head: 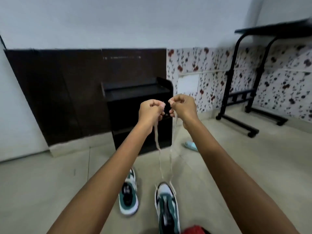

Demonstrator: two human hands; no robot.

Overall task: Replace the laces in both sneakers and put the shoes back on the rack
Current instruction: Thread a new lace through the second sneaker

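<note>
I see left hand (149, 110) and right hand (183, 107) each pinching 1 lace (157, 144) end above the sneaker (167, 205); I'd level both ends before crossing.

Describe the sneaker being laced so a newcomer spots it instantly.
Find the black shoe rack against the dark wall panel; two green-white-black sneakers lie on the floor before it. The target sneaker is the one nearer the camera, on the right. Only it has a pale lace rising to the left hand and right hand, unlike the other sneaker.
</note>
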